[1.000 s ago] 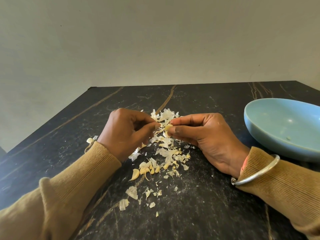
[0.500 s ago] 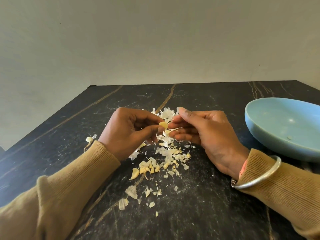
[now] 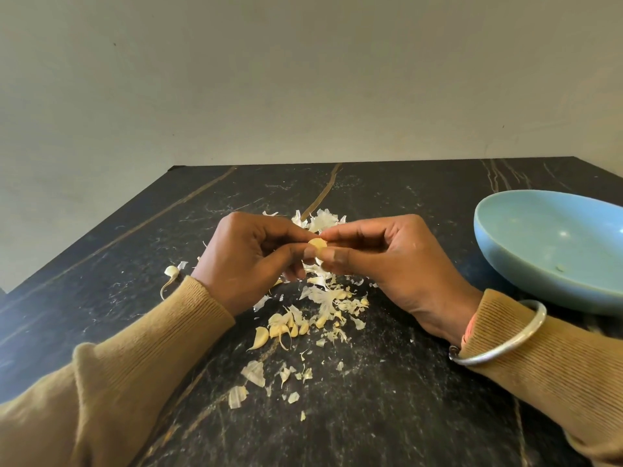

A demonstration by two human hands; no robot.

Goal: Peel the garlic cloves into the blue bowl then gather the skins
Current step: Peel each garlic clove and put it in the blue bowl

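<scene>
A small yellow garlic clove [image 3: 317, 245] is held a little above the table between both hands. My left hand [image 3: 249, 261] pinches it from the left with thumb and fingertips. My right hand [image 3: 381, 257] pinches it from the right. Under and behind the hands lies a heap of white garlic skins [image 3: 323, 298]. Several loose cloves [image 3: 286, 328] lie just in front of it. The blue bowl [image 3: 553, 251] stands at the right, apart from my hands, with a tiny scrap inside.
The black marble table [image 3: 387, 416] carries more skin flakes [image 3: 254, 372] toward the front. A clove with a stem [image 3: 171, 272] lies left of my left wrist. A metal bangle [image 3: 499, 335] sits on my right wrist. A plain wall rises behind.
Both hands have lifted slightly off the table. My right thumb and fingers have closed back onto the clove, whose bare yellow end now shows between the hands.
</scene>
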